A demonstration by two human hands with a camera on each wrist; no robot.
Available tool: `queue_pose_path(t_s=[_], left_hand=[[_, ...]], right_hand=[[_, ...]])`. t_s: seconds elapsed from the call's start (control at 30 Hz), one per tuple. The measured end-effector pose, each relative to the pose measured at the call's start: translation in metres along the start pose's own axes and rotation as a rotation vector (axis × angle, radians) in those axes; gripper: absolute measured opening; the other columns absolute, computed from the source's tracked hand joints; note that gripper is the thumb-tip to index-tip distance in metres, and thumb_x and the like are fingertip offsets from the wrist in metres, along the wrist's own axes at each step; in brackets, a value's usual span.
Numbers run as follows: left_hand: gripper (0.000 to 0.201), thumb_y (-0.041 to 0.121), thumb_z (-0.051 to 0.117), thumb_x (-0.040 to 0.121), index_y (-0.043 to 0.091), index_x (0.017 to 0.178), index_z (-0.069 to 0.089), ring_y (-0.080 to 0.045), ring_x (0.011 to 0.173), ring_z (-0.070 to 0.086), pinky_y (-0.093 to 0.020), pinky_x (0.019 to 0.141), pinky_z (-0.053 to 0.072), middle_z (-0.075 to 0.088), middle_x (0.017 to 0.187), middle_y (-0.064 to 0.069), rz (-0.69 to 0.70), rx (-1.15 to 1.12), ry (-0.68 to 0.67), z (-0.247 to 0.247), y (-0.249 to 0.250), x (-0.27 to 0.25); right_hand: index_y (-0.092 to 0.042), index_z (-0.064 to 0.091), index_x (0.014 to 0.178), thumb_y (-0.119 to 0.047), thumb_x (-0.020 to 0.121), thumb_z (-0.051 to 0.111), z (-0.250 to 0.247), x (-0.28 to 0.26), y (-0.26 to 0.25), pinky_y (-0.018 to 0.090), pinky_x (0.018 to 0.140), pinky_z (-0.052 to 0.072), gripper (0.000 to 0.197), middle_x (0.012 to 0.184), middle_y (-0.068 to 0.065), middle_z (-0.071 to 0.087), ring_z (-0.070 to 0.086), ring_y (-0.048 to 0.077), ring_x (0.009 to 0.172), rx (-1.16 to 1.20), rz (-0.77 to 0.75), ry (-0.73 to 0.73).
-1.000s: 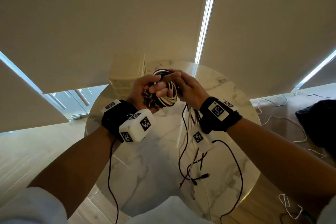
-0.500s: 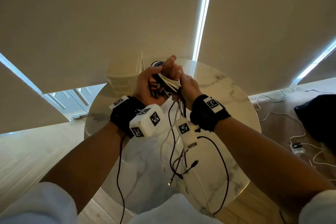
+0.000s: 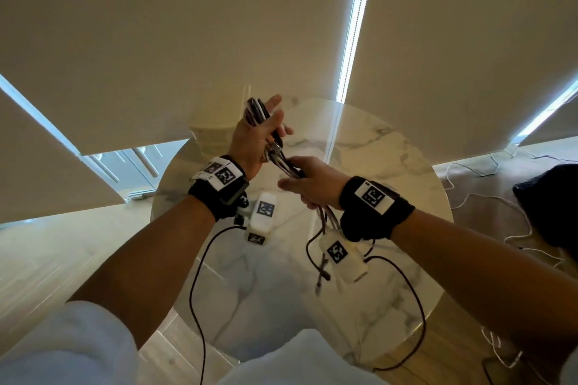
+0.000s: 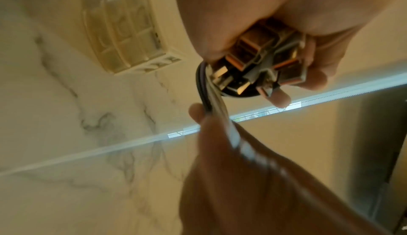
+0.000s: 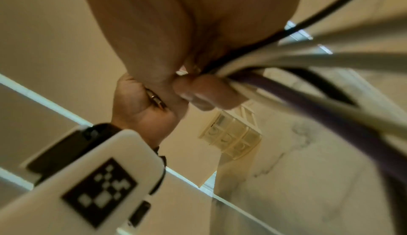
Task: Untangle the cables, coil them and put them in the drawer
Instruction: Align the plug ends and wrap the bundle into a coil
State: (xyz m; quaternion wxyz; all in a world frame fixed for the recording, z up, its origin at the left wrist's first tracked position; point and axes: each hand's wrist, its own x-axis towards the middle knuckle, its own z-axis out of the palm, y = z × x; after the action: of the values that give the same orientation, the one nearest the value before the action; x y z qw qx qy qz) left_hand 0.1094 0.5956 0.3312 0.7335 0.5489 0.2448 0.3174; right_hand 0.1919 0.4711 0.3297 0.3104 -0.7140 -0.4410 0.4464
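Observation:
A bundle of black, white and purple cables (image 3: 275, 147) is held in the air above the round marble table (image 3: 391, 147). My left hand (image 3: 259, 134) grips the coiled part with its plugs (image 4: 262, 59), the loops sticking out above the fist. Lower and to the right, my right hand (image 3: 309, 184) grips the same bundle's strands (image 5: 286, 85), whose loose ends (image 3: 322, 272) hang below the wrist. The cream drawer unit (image 3: 212, 134) stands on the table's far left edge, behind the left hand; whether a drawer is open I cannot tell.
Roller blinds (image 3: 187, 25) fill the background behind the table. White cords (image 3: 488, 197) trail on the floor at the right beside a dark object (image 3: 550, 206). Thin black leads (image 3: 200, 275) hang from both wrist cameras.
My hands have drawn apart: the left hand lifted with the coil, the right slid down and right along the strands. The hanging ends rose off the table.

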Motion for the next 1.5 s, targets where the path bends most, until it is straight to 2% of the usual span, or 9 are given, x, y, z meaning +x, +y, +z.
queue_pose_path(t_s=[0.3, 0.5, 0.6, 0.73, 0.83, 0.93, 1.07, 1.37, 1.5], left_hand=[[0.018, 0.026, 0.066, 0.088, 0.015, 0.101, 0.061, 0.000, 0.069, 0.060, -0.016, 0.071, 0.048, 0.062, 0.077, -0.001, 0.111, 0.743, -0.049, 0.001, -0.015, 0.000], [0.042, 0.043, 0.064, 0.073, 0.013, 0.057, 0.040, -0.017, 0.054, 0.045, -0.036, 0.060, 0.044, 0.048, 0.062, -0.014, -0.084, 1.136, -0.310, -0.017, -0.033, 0.015], [0.038, 0.044, 0.055, 0.089, 0.012, 0.070, 0.047, -0.005, 0.048, 0.051, -0.019, 0.053, 0.043, 0.055, 0.064, -0.008, -0.269, 1.019, -0.416, -0.024, -0.038, 0.011], [0.093, 0.080, 0.023, 0.078, -0.004, 0.092, 0.060, -0.025, 0.051, 0.060, -0.034, 0.059, 0.048, 0.062, 0.062, -0.013, -0.704, 0.649, -0.606, -0.022, -0.050, -0.008], [0.100, 0.082, 0.035, 0.071, -0.008, 0.107, 0.059, -0.018, 0.049, 0.057, -0.032, 0.062, 0.051, 0.060, 0.057, -0.005, -0.851, 0.417, -0.749, -0.016, -0.069, -0.026], [0.095, 0.059, 0.082, 0.054, -0.006, 0.116, 0.052, -0.013, 0.053, 0.057, -0.031, 0.071, 0.055, 0.057, 0.058, -0.001, -0.900, 0.193, -0.883, -0.011, -0.086, -0.040], [0.073, 0.010, 0.077, 0.056, -0.007, 0.119, 0.043, -0.012, 0.048, 0.056, -0.028, 0.071, 0.056, 0.055, 0.053, -0.001, -0.922, 0.071, -0.944, 0.005, -0.090, -0.048], [0.043, 0.009, 0.065, 0.070, -0.007, 0.110, 0.063, -0.014, 0.054, 0.057, -0.029, 0.085, 0.051, 0.057, 0.052, 0.000, -0.838, -0.410, -0.876, 0.033, -0.063, -0.048], [0.039, 0.009, 0.062, 0.070, -0.007, 0.105, 0.065, -0.015, 0.054, 0.057, -0.030, 0.084, 0.052, 0.057, 0.052, -0.001, -0.745, -0.447, -0.795, 0.035, -0.046, -0.042]], right_hand=[[-0.010, 0.060, 0.109, -0.020, 0.095, 0.049, -0.018, -0.010, -0.014, 0.028, 0.055, 0.056, 0.020, 0.081, 0.009, 0.067, 0.063, 0.017, 0.058, -0.620, -0.065, -0.019], [-0.019, 0.069, 0.109, -0.027, 0.091, 0.061, -0.004, 0.009, 0.010, 0.036, 0.083, 0.055, 0.021, 0.097, 0.004, 0.070, 0.065, 0.020, 0.085, -0.570, -0.227, 0.076], [-0.023, 0.071, 0.101, -0.037, 0.082, 0.070, 0.001, 0.015, 0.019, 0.038, 0.079, 0.056, 0.024, 0.091, 0.001, 0.070, 0.066, 0.018, 0.080, -0.502, -0.236, 0.126], [-0.016, 0.070, 0.091, -0.041, 0.075, 0.075, -0.003, 0.010, 0.038, 0.031, 0.071, 0.056, 0.030, 0.080, -0.001, 0.070, 0.066, 0.014, 0.071, -0.433, -0.264, 0.184], [-0.011, 0.066, 0.084, -0.041, 0.076, 0.074, -0.009, 0.003, 0.058, 0.019, 0.058, 0.046, 0.033, 0.069, -0.005, 0.060, 0.055, 0.010, 0.061, -0.403, -0.261, 0.185], [-0.012, 0.065, 0.081, -0.033, 0.076, 0.076, -0.011, -0.004, 0.072, 0.013, 0.052, 0.039, 0.024, 0.063, -0.009, 0.052, 0.045, 0.003, 0.053, -0.316, -0.289, 0.145], [-0.019, 0.066, 0.076, -0.040, 0.072, 0.077, -0.020, -0.011, 0.082, 0.019, 0.058, 0.043, 0.024, 0.069, -0.005, 0.056, 0.048, 0.005, 0.060, -0.210, -0.244, 0.143], [-0.017, 0.072, 0.087, -0.058, 0.093, 0.030, -0.042, -0.026, 0.074, 0.031, 0.086, 0.048, 0.060, 0.082, -0.004, 0.070, 0.064, 0.008, 0.078, 0.072, -0.193, 0.191], [-0.025, 0.066, 0.101, -0.073, 0.079, 0.022, -0.057, -0.028, 0.051, 0.011, 0.073, 0.044, 0.069, 0.085, -0.013, 0.068, 0.063, -0.005, 0.077, 0.078, -0.257, 0.102]])
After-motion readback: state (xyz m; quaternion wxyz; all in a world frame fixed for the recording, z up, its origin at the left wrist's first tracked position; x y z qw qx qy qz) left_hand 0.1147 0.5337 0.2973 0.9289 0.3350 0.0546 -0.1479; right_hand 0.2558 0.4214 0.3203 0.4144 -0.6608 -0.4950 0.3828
